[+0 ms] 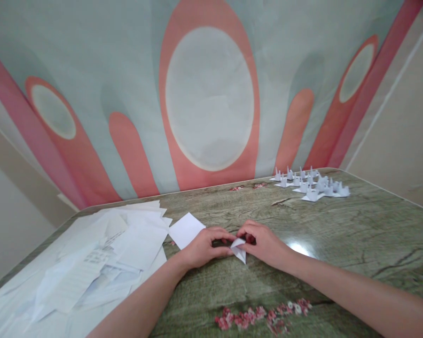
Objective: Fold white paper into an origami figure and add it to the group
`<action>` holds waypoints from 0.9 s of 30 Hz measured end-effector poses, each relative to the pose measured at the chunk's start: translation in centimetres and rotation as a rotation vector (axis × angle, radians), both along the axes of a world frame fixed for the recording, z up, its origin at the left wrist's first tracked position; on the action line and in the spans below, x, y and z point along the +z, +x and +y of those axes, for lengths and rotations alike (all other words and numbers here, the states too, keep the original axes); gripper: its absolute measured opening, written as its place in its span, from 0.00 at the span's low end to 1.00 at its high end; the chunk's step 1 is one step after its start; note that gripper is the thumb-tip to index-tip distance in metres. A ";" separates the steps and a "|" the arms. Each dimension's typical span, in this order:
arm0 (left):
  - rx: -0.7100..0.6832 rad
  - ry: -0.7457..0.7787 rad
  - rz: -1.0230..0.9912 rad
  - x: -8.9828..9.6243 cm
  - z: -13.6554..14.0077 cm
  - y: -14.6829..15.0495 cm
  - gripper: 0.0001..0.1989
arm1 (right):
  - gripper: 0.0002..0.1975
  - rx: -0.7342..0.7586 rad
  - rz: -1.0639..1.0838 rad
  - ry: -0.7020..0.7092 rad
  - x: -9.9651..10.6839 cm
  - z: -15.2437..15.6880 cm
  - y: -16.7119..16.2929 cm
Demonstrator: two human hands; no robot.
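A small folded white paper piece (238,250) lies on the green patterned table (356,244) between my two hands. My left hand (206,248) pinches its left side with fingers curled. My right hand (264,243) grips its right side from above. Both hands rest on the table near its middle. A loose white paper square (186,229) lies just left of my left hand.
A messy heap of white paper sheets (91,267) covers the table's left part. Several finished folded paper figures (310,184) stand at the far right edge. A wall with pink and grey shapes (207,94) rises behind the table.
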State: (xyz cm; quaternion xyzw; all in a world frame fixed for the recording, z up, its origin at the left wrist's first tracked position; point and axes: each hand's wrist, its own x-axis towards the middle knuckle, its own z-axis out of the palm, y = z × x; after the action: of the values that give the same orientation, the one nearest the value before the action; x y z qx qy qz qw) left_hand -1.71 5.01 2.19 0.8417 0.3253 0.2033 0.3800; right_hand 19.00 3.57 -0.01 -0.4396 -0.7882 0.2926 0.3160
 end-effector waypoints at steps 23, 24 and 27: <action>0.282 -0.018 -0.021 -1.1 -0.4 1.2 0.10 | 0.05 -0.046 -0.007 0.037 -0.3 -0.1 -0.5; 0.279 -0.018 -0.013 -1.1 -0.4 1.2 0.10 | 0.05 -0.046 -0.007 0.039 -0.3 -0.1 -0.5; 0.255 -0.008 0.003 -0.9 -0.6 1.5 0.07 | 0.05 -0.045 -0.006 0.037 -0.3 0.0 -0.5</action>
State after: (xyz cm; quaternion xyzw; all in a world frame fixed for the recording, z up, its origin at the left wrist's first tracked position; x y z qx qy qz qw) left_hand -0.25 4.40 1.25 0.7924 0.4309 0.2474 0.3539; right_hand 18.48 3.53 -0.33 -0.4524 -0.7842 0.2696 0.3282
